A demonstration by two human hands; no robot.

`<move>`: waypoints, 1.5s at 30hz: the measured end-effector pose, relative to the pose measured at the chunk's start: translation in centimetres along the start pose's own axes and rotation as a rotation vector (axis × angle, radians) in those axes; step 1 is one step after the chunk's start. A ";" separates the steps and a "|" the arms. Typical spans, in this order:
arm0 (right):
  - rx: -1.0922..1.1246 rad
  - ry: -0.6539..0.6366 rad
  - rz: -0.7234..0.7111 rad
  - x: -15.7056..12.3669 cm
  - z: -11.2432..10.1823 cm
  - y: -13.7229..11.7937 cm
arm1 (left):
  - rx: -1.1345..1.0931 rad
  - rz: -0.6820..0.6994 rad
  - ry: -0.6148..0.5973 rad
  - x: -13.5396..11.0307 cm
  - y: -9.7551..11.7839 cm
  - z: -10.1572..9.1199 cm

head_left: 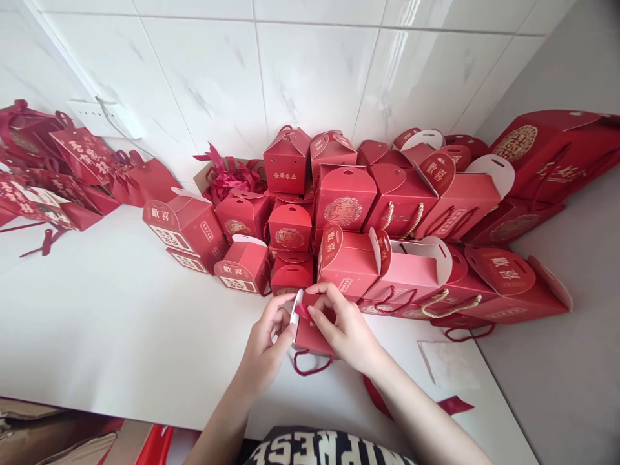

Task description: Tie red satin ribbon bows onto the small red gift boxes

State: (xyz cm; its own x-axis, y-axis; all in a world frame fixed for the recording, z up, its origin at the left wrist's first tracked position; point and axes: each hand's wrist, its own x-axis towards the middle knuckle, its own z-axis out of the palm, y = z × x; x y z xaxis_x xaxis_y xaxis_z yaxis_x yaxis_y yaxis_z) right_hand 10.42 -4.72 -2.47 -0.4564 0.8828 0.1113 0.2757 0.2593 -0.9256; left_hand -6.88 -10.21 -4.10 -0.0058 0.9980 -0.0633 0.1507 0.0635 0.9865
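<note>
A small red gift box (310, 337) with a red cord handle stands on the white table (121, 336) in front of me. My left hand (267, 345) pinches its white-lined top flap from the left. My right hand (341, 326) grips the box's top from the right, fingers curled over the flap. Both hands are closed on the box.
Several red gift boxes (346, 255) are stacked in rows against the tiled wall behind. Red paper bags (72, 168) lie at the left, a heap of red ribbons (227, 174) at the back. A red ribbon piece (453, 405) and a clear wrapper (445, 361) lie at the right.
</note>
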 end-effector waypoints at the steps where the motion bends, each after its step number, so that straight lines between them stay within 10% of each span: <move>1: -0.017 0.000 -0.003 0.1 0.0 0.0 | -0.002 0.003 -0.003 0.1 -0.1 0.0; 14: -0.137 0.139 -0.078 -2.2 -2.0 0.1 | -0.140 0.003 0.160 1.4 0.0 0.7; 18: -0.087 0.249 0.095 -4.7 -3.9 3.0 | -0.324 -0.019 0.258 1.3 -0.1 -0.6; 34: 0.802 -0.076 0.298 -5.9 -4.3 8.5 | -0.666 0.046 0.487 2.8 2.5 -5.4; 45: 0.414 0.040 0.170 -6.2 -8.0 6.9 | -0.736 0.141 0.696 2.3 4.2 -8.8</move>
State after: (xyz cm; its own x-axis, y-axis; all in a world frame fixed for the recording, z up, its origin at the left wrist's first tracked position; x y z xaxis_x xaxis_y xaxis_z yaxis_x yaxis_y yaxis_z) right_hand 21.90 -5.32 -6.68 -0.3982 0.9161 -0.0481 -0.0216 -0.0617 -0.9979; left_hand -14.93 -7.62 1.25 -0.6435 0.7624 -0.0690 -0.4485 -0.3025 0.8410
